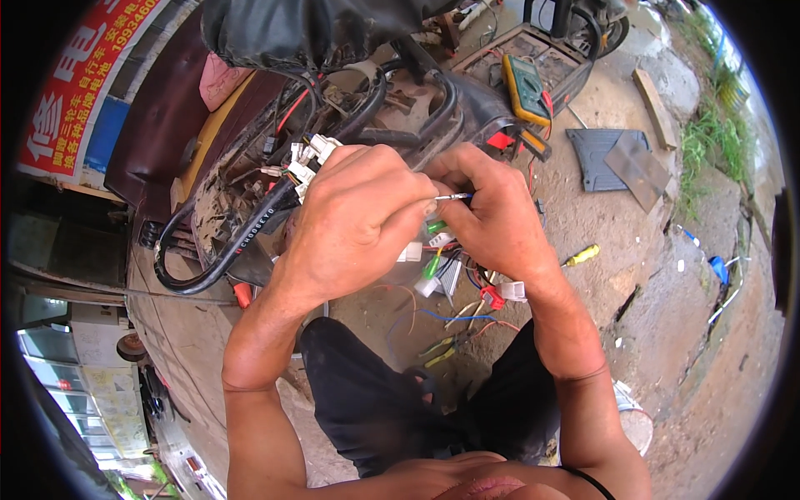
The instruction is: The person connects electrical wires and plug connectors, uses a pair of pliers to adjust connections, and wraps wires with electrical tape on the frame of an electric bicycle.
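In front of the vehicle frame, my two hands are close together at chest height. My left hand [358, 218] is closed, thumb and forefinger pinched at one end of a thin wire [451, 197] with a bare, silvery stretch. My right hand [497, 210] pinches the same wire from the other side, where a bit of blue shows. The curled fingers hide the rest of it. Beside my left hand hangs a bunch of white plug connectors [310, 158] on wires. Below the hands are a green connector [432, 267], a red connector [492, 297] and a white connector [513, 291].
A dirty vehicle frame with a bent black tube [218, 268] stands ahead. A green-and-yellow multimeter [525, 90] rests on it at the right. On the ground lie pliers [439, 352], a yellow-handled screwdriver [582, 255], a dark plastic panel [596, 154] and a wooden plank [655, 108].
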The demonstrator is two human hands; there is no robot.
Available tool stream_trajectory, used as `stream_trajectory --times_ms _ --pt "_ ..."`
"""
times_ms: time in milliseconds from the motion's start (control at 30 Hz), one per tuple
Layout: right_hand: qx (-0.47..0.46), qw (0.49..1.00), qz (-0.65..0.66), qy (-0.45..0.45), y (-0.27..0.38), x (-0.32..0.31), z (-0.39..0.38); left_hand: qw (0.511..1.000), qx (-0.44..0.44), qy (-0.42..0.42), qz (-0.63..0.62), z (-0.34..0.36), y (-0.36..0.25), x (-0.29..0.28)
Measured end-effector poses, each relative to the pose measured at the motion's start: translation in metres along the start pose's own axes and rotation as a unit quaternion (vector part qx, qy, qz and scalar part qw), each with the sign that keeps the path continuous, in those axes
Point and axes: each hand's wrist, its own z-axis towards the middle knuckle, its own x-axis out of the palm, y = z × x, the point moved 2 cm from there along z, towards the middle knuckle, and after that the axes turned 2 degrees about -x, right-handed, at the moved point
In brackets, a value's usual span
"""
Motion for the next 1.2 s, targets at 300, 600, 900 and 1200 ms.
stream_trajectory --times_ms 300,600,900,1200 --pt "-0.020 1.000 -0.009 0.015 0.004 0.000 0.001 1.000 -0.005 0.000 -0.004 -0.003 0.002 0.001" --pt "-0.052 0.997 -0.059 -0.014 0.004 0.004 0.001 1.000 -0.002 -0.019 0.002 -0.001 -0.001 0.004" --pt "-0.018 0.998 0.053 0.021 0.011 0.005 0.001 0.998 0.007 -0.053 -0.019 -0.004 -0.001 0.010" --pt "0.092 0.929 0.352 0.067 -0.012 -0.004 -0.004 0.994 -0.074 -0.055 -0.051 -0.011 0.006 0.006"
